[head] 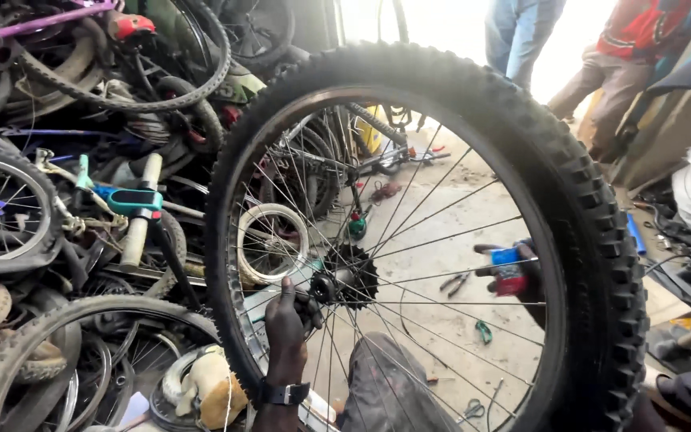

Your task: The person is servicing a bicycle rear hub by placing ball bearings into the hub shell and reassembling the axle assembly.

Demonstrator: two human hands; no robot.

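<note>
Head cam: I'm gripping the wheel's hub [337, 280] with my left hand [285, 320], right hand [521, 276] behind the spokes [433, 240] clamping a small blue-red can [508, 270]

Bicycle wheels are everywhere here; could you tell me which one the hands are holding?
The big upright knobby-tyred wheel in the middle; left hand at its hub, unlike the piled ones.

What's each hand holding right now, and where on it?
Left hand grips the bicycle wheel at its hub axle, beside the sprocket. Right hand, seen through the spokes, holds a small red-and-blue container around its body.
</note>
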